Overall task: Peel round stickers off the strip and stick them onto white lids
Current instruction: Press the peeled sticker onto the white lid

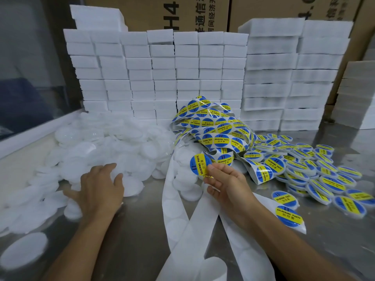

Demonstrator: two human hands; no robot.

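My right hand [225, 183] pinches a round blue and yellow sticker [198, 164] by its lower edge, lifted clear of the strip. A tangled sticker strip [215, 128] lies heaped behind it, and its bare white backing [178, 220] trails toward me across the table. My left hand [99, 187] rests palm down on the pile of plain white lids [105, 147], fingers curled over the edge of one lid [129, 185]. A heap of stickered lids [308, 169] lies to the right.
Stacks of white foam blocks [162, 78] wall off the back of the metal table [132, 230], with cardboard boxes [182, 13] behind them. A white ledge [30, 134] borders the left side. One loose lid [24, 250] lies near the front left.
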